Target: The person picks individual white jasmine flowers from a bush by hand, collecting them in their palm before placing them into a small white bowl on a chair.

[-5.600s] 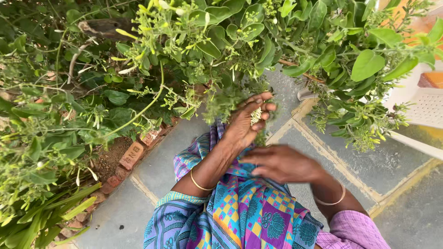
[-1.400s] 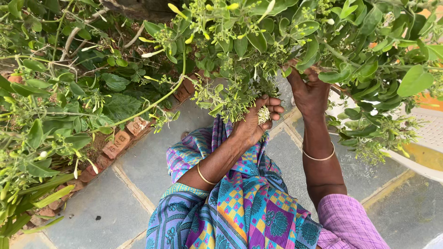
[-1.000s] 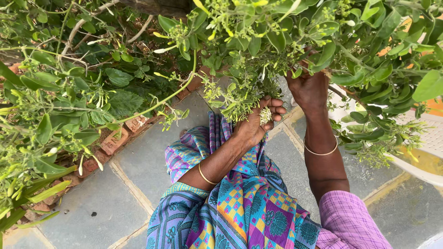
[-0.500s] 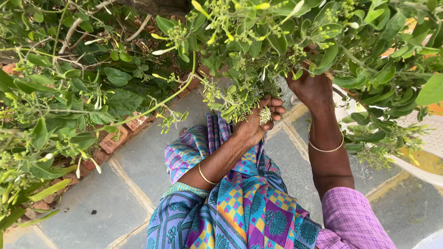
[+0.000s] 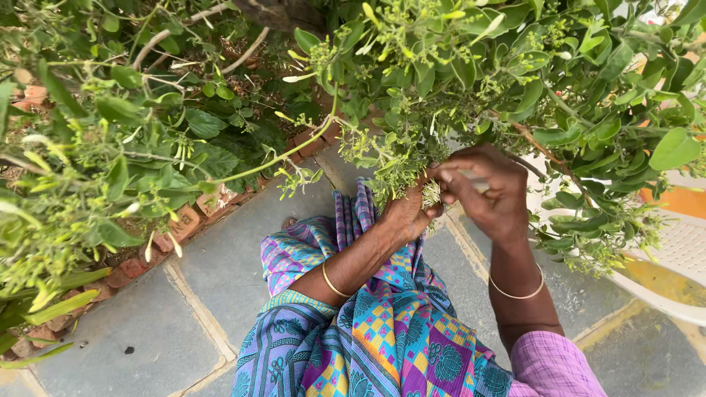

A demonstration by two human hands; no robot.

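Flower buds (image 5: 432, 192): small bunch of pale, slender buds sitting in the cupped left hand, right under the leafy branch tips.
Left hand (image 5: 407, 213): palm up, fingers curled loosely round the buds like a little bowl, half hidden by green sprigs.
Right hand (image 5: 487, 190): just beside the left one, touching it at the fingertips; thumb and forefinger pinched together over the bunch. There's a pale sliver between them, but can't really tell if it's a bud.
Shrub (image 5: 456, 66): fills the top of the view, glossy green leaves plus clusters of tiny greenish buds hanging over both hands.
Bangles: thin gold one on each wrist, left (image 5: 332, 281), right (image 5: 516, 292).
Ground: grey paving slabs (image 5: 220, 272) with a brick edging (image 5: 187, 220) along the plant bed.
Off to the right: white plastic chair (image 5: 673, 250), partly behind the leaves.
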